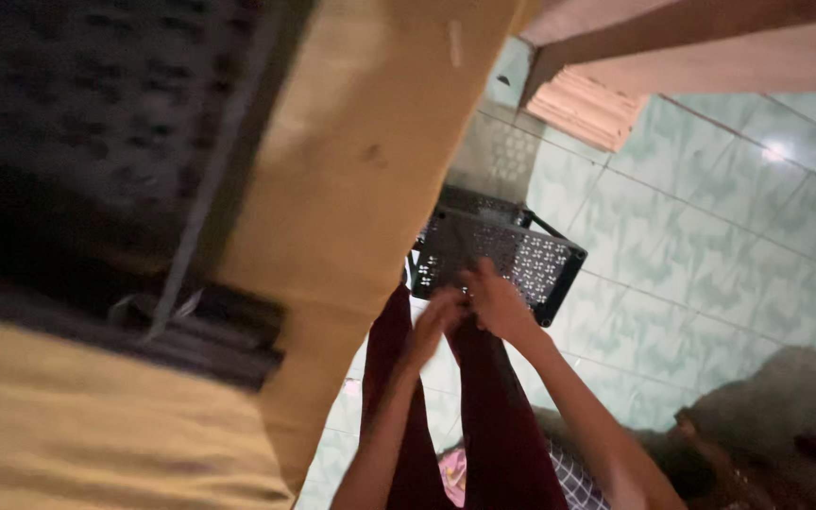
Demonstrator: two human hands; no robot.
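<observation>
The view is tilted and blurred. My left hand (434, 319) and my right hand (498, 302) are close together, both gripping the top edge of a dark red cloth (498, 425). It hangs down between my forearms in two long folds. Just behind my hands stands a black perforated plastic basket (533, 257) on the floor. My right hand overlaps the basket's near rim; whether it touches it I cannot tell.
A broad beige wooden furniture piece (351, 179) fills the left, with a dark patterned surface (77, 104) beyond it. The floor is pale green tile (710, 236). A grey heap of fabric (776, 397), a checked cloth (573, 484) and something pink (452, 470) lie low right.
</observation>
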